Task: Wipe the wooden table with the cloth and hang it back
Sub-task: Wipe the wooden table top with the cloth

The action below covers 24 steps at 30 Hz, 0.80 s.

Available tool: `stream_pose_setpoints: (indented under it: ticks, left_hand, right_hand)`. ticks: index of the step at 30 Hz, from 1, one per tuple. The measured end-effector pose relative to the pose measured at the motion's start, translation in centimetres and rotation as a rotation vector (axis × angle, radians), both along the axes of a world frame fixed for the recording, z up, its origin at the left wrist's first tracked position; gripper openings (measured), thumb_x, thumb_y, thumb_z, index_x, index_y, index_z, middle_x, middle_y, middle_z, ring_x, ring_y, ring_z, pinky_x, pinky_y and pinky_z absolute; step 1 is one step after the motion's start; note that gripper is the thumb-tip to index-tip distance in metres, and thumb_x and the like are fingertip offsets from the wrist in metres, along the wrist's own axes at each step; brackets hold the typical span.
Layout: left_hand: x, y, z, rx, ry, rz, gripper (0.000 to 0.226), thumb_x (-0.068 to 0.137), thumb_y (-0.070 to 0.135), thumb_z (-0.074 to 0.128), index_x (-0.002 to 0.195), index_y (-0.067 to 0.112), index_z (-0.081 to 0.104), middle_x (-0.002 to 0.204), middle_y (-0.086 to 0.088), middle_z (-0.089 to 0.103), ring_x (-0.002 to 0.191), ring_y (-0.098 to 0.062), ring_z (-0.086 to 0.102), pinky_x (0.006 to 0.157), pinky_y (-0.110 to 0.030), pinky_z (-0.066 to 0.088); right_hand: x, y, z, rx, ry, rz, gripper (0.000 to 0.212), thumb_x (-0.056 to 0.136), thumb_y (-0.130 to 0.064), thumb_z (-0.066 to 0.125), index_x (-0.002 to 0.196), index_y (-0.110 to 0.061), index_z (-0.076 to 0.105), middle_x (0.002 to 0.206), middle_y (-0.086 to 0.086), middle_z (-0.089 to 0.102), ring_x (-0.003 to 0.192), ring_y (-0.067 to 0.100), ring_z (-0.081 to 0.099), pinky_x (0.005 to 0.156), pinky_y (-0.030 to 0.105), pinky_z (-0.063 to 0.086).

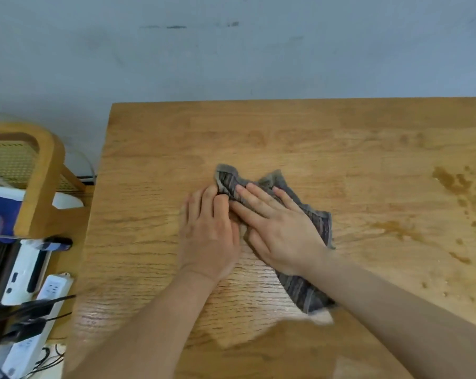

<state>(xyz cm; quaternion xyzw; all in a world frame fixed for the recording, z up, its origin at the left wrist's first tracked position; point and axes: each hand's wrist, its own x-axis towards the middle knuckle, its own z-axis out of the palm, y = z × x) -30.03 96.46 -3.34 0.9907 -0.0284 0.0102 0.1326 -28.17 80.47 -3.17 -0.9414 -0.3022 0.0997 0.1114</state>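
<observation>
Off the left edge of the worktop (286, 132) stand a cane-backed chair (39, 173) and a power strip (50, 291) with plugs in it. I'd stop any sweep toward that side short of the edge, so nothing wet goes over onto the sockets. The dirt I can see is on the far right: brown splashes (455, 184) and smaller dried spots, well apart from the cloth. To my eye the wiping is under way, but the worst patch is not yet reached.

Doing it well means working rightward in overlapping strokes under firm, flat pressure. The mess should then be drawn in toward the middle rather than smeared off the edge. The dried spots may want a second pass. The cloth is bunched, and opening it flatter would give more contact with the wood.

The left hand (209, 231) sits knuckles up, its fingertips curled and pinching the cloth's left corner. The grey striped cloth (302, 292) lies crumpled about mid-worktop, with one tail running back toward the person under the right wrist. The right hand (280, 222) lies flat on top of it, fingers straight and spread, pressing down. Its forearm comes in at an angle from the lower right.
</observation>
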Motion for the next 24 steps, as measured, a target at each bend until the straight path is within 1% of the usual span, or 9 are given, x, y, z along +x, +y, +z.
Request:
stream_pose_setpoints:
  ticks: [4, 6, 8, 11, 14, 17, 18, 22, 24]
  left_hand:
    - [0.2, 0.1, 0.3, 0.024, 0.03, -0.013, 0.043, 0.082, 0.03, 0.031, 0.115, 0.012, 0.051, 0.132, -0.011, 0.048, 0.121, -0.032, 0.043, 0.105, -0.05, 0.035]
    - [0.1, 0.2, 0.3, -0.001, 0.024, -0.014, 0.046, 0.082, 0.03, 0.031, 0.121, 0.014, 0.049, 0.133, -0.009, 0.047, 0.122, -0.03, 0.042, 0.105, -0.048, 0.034]
    - [0.0, 0.3, 0.2, -0.063, -0.012, 0.0, 0.041, 0.08, 0.027, 0.035, 0.117, 0.015, 0.047, 0.129, -0.009, 0.049, 0.12, -0.03, 0.043, 0.103, -0.048, 0.036]
    - [-0.1, 0.5, 0.1, -0.183, -0.116, 0.014, 0.022, 0.08, 0.02, 0.041, 0.101, 0.015, 0.044, 0.112, -0.011, 0.054, 0.105, -0.03, 0.048, 0.094, -0.049, 0.041]
    - [-0.3, 0.7, 0.0, -0.256, -0.166, 0.039, 0.016, 0.08, 0.014, 0.039, 0.094, 0.015, 0.043, 0.096, -0.008, 0.051, 0.088, -0.025, 0.045, 0.081, -0.045, 0.043]
    - [-0.2, 0.6, 0.0, -0.232, -0.167, 0.048, 0.022, 0.077, 0.013, 0.041, 0.098, 0.014, 0.047, 0.098, -0.008, 0.051, 0.09, -0.025, 0.045, 0.082, -0.044, 0.043]
    - [-0.2, 0.6, 0.1, -0.205, -0.156, 0.044, 0.026, 0.077, 0.015, 0.04, 0.102, 0.014, 0.049, 0.101, -0.009, 0.052, 0.093, -0.027, 0.046, 0.084, -0.045, 0.044]
    - [-0.1, 0.4, 0.3, -0.076, -0.061, 0.007, 0.039, 0.082, 0.027, 0.033, 0.115, 0.016, 0.053, 0.114, -0.007, 0.053, 0.105, -0.028, 0.047, 0.095, -0.048, 0.043]
    - [-0.1, 0.4, 0.1, -0.053, -0.043, -0.017, 0.04, 0.085, 0.029, 0.031, 0.116, 0.017, 0.053, 0.115, -0.005, 0.051, 0.105, -0.025, 0.044, 0.096, -0.047, 0.041]
  right_hand:
    - [8.5, 2.7, -0.1, 0.053, -0.018, -0.267, 0.056, 0.097, -0.03, 0.026, 0.153, -0.025, 0.024, 0.162, -0.003, 0.019, 0.149, 0.012, 0.011, 0.12, 0.047, 0.009]
    - [10.3, 4.3, -0.3, 0.065, -0.021, -0.304, 0.059, 0.098, -0.028, 0.029, 0.155, -0.019, 0.015, 0.162, -0.002, 0.019, 0.149, 0.011, 0.009, 0.121, 0.045, 0.005]
    - [8.9, 4.8, -0.4, 0.076, -0.025, -0.216, 0.063, 0.098, -0.027, 0.032, 0.155, -0.011, 0.009, 0.161, 0.002, 0.022, 0.149, 0.011, 0.012, 0.121, 0.044, 0.005]
    - [2.8, 3.8, 0.0, 0.11, 0.001, -0.052, 0.064, 0.096, -0.026, 0.038, 0.152, -0.003, 0.019, 0.157, 0.008, 0.031, 0.147, 0.013, 0.021, 0.12, 0.043, 0.011]
    - [-1.7, 2.3, -0.1, 0.093, 0.015, 0.015, 0.063, 0.098, -0.032, 0.034, 0.151, -0.001, 0.023, 0.155, 0.01, 0.036, 0.147, 0.015, 0.022, 0.121, 0.043, 0.015]
    - [0.4, 0.3, 0.1, 0.05, 0.028, 0.15, 0.066, 0.097, -0.035, 0.04, 0.152, -0.003, 0.023, 0.154, 0.01, 0.036, 0.147, 0.015, 0.021, 0.121, 0.038, 0.012]
    - [2.3, -0.4, 0.2, 0.033, 0.028, 0.14, 0.066, 0.097, -0.035, 0.041, 0.153, -0.006, 0.021, 0.155, 0.009, 0.034, 0.147, 0.015, 0.02, 0.121, 0.037, 0.011]
    - [10.8, -3.4, 0.2, 0.001, -0.049, -0.317, 0.061, 0.1, -0.035, 0.035, 0.155, -0.012, 0.019, 0.16, 0.008, 0.024, 0.149, 0.018, 0.014, 0.12, 0.039, 0.01]
    - [12.4, -2.9, -0.3, -0.049, -0.073, -0.466, 0.058, 0.102, -0.039, 0.028, 0.155, -0.015, 0.02, 0.162, 0.003, 0.018, 0.15, 0.018, 0.01, 0.12, 0.043, 0.009]
